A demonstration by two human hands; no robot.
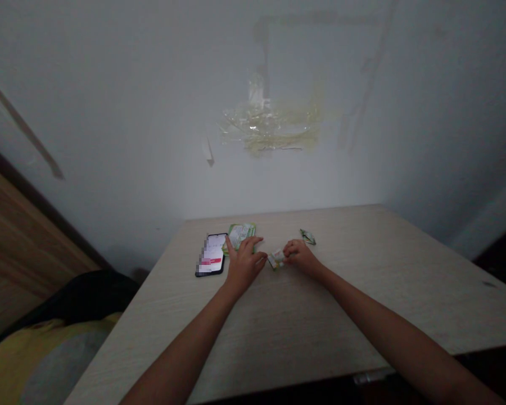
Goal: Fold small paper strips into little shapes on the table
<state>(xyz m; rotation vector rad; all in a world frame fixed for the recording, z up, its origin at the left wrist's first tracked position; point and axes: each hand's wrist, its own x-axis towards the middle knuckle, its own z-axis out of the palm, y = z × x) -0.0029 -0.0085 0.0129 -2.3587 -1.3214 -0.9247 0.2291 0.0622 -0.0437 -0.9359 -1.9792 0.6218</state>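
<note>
While our right hand (302,259) pinches one end of the small packet (277,260) in its fingers, our left hand (242,266) has its fingertips right by the other end; we can't tell if they grip it. The small packet is between our hands, right of the phone (212,257). To do this well, we should hold it gently, so it doesn't slip or crumple. We can't see if it touches the surface (287,332). Our left hand hides some of the big green packet (241,233), and the print is too tiny to read.
</note>
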